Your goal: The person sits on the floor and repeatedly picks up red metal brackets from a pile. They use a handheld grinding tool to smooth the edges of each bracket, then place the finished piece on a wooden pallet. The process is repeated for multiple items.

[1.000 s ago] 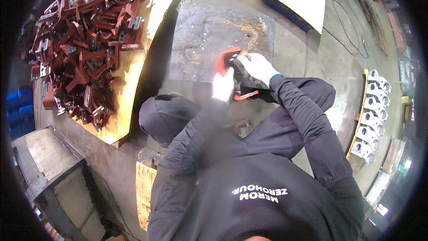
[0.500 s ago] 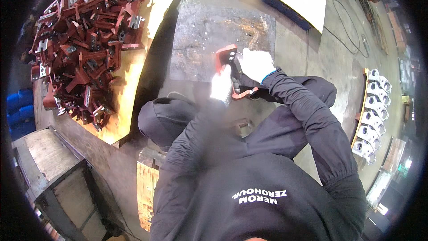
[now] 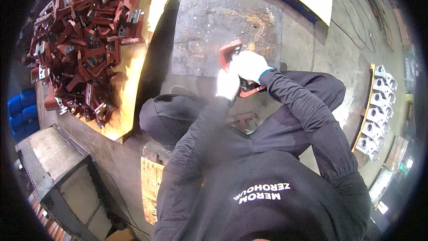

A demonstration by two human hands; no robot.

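A red-painted metal bracket (image 3: 226, 55) with a dark inner face is held up over the floor in front of my lap. My left hand (image 3: 226, 85), in a white glove, closes round the near left side of it. My right hand (image 3: 251, 67), gloved in white with a blue cuff edge, lies curled against the bracket's right side and covers its middle. Whether a small part sits in the right fingers is hidden. Below both hands shows the bracket's lower red arm (image 3: 252, 92).
At the left, a large heap of similar red brackets (image 3: 84, 58) lies on a wooden board (image 3: 127, 102). A stained dark plate (image 3: 191, 40) covers the floor ahead. Grey metal castings (image 3: 376, 107) stand in rows at right. Another reddish part (image 3: 243, 119) lies between my legs.
My right hand has moved left and down onto the bracket, covering its middle. The bracket has shifted slightly up and right in the view, with my left hand still holding it.
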